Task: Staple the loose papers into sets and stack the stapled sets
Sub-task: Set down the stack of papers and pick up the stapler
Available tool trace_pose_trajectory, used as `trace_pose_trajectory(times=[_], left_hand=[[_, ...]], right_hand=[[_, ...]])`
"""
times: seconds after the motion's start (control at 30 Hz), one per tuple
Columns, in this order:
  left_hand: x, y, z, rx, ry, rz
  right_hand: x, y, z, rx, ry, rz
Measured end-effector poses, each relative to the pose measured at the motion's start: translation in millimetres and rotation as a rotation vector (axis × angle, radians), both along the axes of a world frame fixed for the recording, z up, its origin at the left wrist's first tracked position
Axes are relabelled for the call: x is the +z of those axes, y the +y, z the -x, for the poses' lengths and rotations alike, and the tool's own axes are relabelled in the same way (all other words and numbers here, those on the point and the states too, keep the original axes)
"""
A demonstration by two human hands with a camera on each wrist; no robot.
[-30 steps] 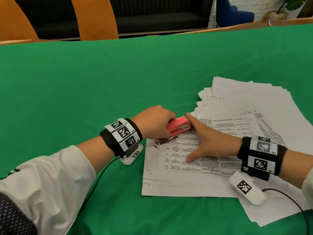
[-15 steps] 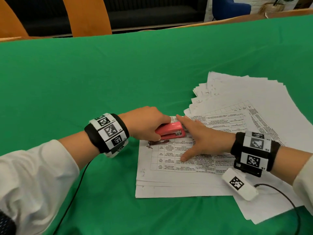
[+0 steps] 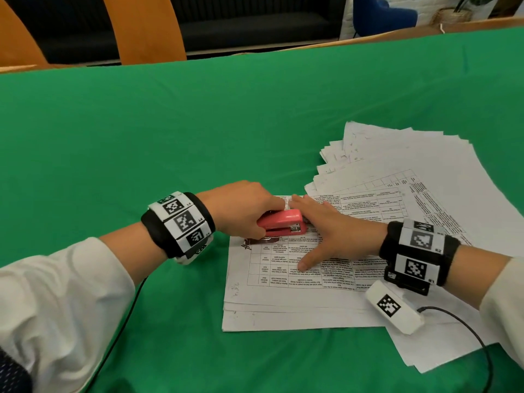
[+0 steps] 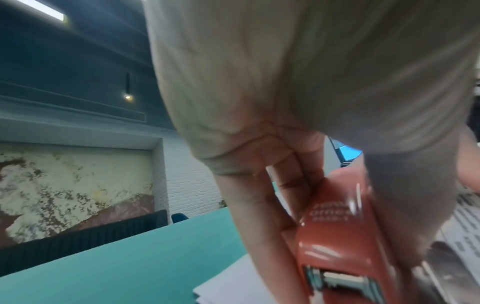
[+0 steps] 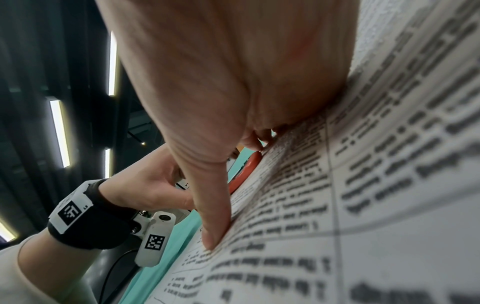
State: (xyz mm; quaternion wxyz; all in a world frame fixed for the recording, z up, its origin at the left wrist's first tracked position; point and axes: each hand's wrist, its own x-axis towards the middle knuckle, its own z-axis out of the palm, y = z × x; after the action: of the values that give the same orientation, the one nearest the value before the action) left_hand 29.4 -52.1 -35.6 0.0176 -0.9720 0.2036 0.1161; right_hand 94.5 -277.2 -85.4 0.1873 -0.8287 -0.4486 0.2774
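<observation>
A red stapler (image 3: 283,224) sits over the top left corner of a printed paper set (image 3: 286,282) lying on the green table (image 3: 141,143). My left hand (image 3: 243,211) grips the stapler from the left, fingers curled over its top; the left wrist view shows those fingers wrapped round the red stapler (image 4: 335,232). My right hand (image 3: 326,231) lies flat on the sheet with fingers straight, thumb (image 3: 307,260) spread, pressing the paper just right of the stapler. The right wrist view shows the same thumb (image 5: 210,222) pressed on the printed sheet (image 5: 363,185).
A fanned pile of loose papers (image 3: 411,171) lies to the right and behind the set, partly under my right forearm. Orange chair backs (image 3: 141,26) stand beyond the table's far edge. Wrist camera cables trail near the front edge.
The stapler's top has come down closer to its base over the paper corner. Both hands stay in place on the stapler and the sheet; the head camera shifted slightly.
</observation>
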Motion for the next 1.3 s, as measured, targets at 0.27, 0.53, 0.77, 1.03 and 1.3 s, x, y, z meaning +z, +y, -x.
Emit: trace_pose_trajectory(times=[0.27,0.53,0.77,1.03,1.3], left_hand=[[-3,13,6,0.07,-0.011,0.013],[-3,17,8,0.045,-0.012,0.004],[-7,36,31,0.137,-0.025,0.044],[-2,42,59,0.425,-0.119,0.341],[24,1,55,0.646,-0.2,0.825]], right_hand=[[-5,-1,-4,0.002,-0.004,0.029],[0,0,-1,-0.007,-0.006,0.061],[7,-2,3,-0.025,-0.004,0.095],[27,4,20,-0.261,0.054,-0.112],[41,27,62,-0.661,0.909,-0.583]])
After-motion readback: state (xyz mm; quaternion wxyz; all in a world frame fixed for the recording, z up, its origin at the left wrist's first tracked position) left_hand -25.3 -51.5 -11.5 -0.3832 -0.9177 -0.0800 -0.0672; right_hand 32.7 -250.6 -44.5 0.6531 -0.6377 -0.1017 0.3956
